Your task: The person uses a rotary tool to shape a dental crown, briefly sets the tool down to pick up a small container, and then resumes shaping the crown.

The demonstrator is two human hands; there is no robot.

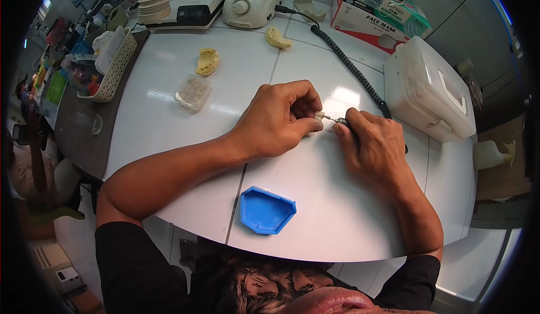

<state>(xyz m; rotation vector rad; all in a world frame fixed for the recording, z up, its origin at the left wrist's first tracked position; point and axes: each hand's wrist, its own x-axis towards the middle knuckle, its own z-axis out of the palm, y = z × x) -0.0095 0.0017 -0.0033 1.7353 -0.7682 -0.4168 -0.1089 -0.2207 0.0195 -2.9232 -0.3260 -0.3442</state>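
My left hand [277, 118] pinches a small pale tooth-like piece [319, 115] between thumb and fingers, above the white tabletop. In my right hand [376, 148] is a rotary handpiece [342, 121], held like a pen. Its thin bur points left and its tip meets or nearly meets the piece; actual contact I cannot make out. Behind the hands, a coiled black cord [355, 65] runs across the table. A blue angular tray [268, 209] lies closer to my body. Left of my left hand sits a clear plastic box [193, 93] with small pale pieces inside.
Two yellowish dental casts [207, 61] lie farther back. A white control unit [251, 3] stands at the rear, face mask boxes [371, 24] at the back right. A white case [430, 92] borders the right side. A basket [115, 66] and another person [36, 167] are at left.
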